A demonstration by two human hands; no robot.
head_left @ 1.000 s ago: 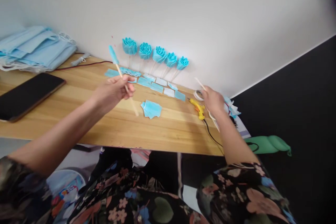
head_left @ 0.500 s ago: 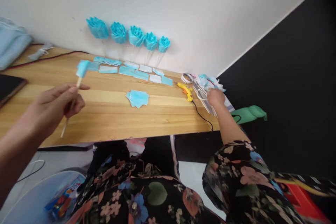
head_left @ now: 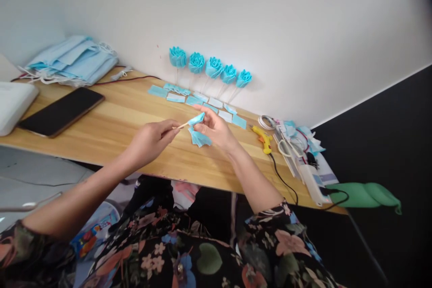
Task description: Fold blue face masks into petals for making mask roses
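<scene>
My left hand is closed on a thin wooden stick, held at a slant pointing to the upper right. A light-blue piece of mask fabric wraps the stick's far end. Around that wrapped end, my right hand has its thumb and fingers curled, pinching at the fabric. Below it lies a small pile of cut blue fabric pieces, partly hidden by the hand. Behind my hands, blue and white cut strips lie in rows on the wooden table.
Several blue fabric roses on sticks lean against the wall. At right lie a yellow glue gun, a tape roll, scissors, fabric scraps and a white power strip. A phone and stacked masks are at left.
My right hand has come from the scraps at the right to the stick's wrapped end. My left hand has brought the stick toward the middle. The view has shifted left.
</scene>
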